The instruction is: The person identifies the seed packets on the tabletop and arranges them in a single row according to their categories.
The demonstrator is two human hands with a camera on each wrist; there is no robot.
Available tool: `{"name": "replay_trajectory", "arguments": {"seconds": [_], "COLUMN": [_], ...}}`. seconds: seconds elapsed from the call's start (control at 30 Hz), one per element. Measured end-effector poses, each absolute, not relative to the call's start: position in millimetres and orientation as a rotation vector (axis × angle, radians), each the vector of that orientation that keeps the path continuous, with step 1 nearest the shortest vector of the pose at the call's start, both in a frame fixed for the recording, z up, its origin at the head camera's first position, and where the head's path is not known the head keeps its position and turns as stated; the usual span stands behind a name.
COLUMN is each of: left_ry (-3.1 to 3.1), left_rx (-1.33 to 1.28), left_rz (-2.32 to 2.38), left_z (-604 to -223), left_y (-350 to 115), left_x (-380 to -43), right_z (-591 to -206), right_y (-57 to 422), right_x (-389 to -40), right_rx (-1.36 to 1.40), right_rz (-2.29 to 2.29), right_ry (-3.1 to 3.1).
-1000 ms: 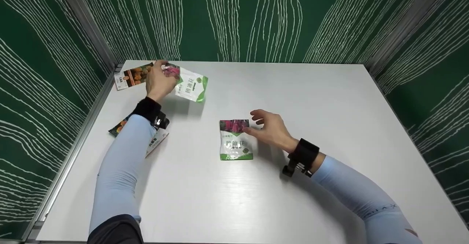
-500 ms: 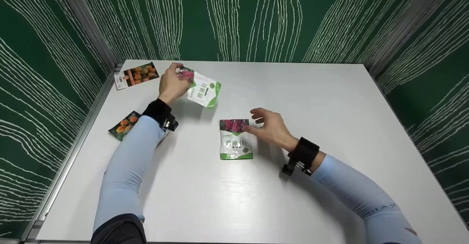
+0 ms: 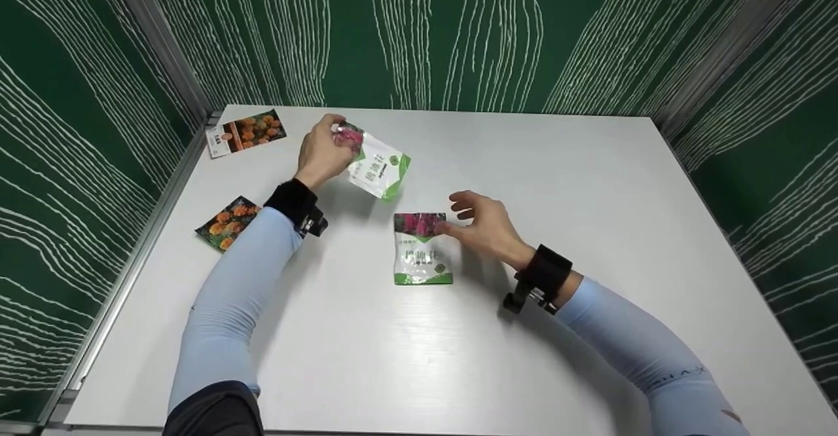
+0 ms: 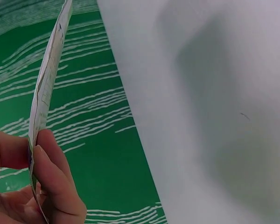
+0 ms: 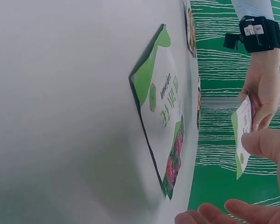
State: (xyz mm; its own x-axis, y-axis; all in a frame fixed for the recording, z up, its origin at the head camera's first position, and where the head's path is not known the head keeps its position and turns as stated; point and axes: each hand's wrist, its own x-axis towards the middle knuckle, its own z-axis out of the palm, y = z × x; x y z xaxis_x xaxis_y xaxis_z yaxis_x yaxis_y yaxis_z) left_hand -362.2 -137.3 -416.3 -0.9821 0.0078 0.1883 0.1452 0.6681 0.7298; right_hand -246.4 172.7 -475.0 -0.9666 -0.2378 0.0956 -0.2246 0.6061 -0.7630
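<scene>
My left hand [image 3: 324, 152] pinches a white and green seed packet [image 3: 378, 166] by its end with the pink flower picture. The packet is tilted above the table, seen nearly edge-on in the left wrist view, between thumb and fingers. A similar seed packet [image 3: 422, 259] lies flat at the table's middle, its flower picture toward the far side. Just right of it hovers my right hand [image 3: 488, 230], thumb and fingers apart and holding nothing. In the right wrist view, the thumb [image 5: 261, 142] appears clear of the flat packet [image 5: 161, 102].
Two packets with orange flower pictures lie on the left of the white table [image 3: 556, 161]: one packet [image 3: 252, 131] at the far corner, another packet [image 3: 229, 223] nearer, partly hidden by my left forearm. Green walls [image 3: 452, 36] with white lines enclose the back and sides.
My left hand has carried its seed packet rightward, away from the far-left orange-flower packet and closer to the flat one. My right hand has stayed almost still.
</scene>
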Motion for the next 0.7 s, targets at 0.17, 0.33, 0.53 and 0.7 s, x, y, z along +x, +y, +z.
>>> {"name": "replay_trajectory", "arguments": {"seconds": [0.17, 0.33, 0.53, 0.7], "left_ry": [-2.713, -2.74, -2.77, -2.797], "left_rx": [-0.159, -0.192, -0.252, -0.321], "left_rz": [-1.208, -1.206, -1.217, -1.215], "left_z": [-418, -419, -422, -421], "left_y": [-133, -123, -111, -101], "left_x": [-361, -360, -356, -351], "right_z": [-475, -474, -471, -467], "right_y": [172, 171, 171, 172], "right_x": [-246, -246, -250, -252], "right_rx": [-0.407, -0.391, -0.344, -0.339], "right_rz": [-1.356, -1.348, -1.35, -1.359], "right_ry": [2.782, 2.773, 2.777, 2.795]}}
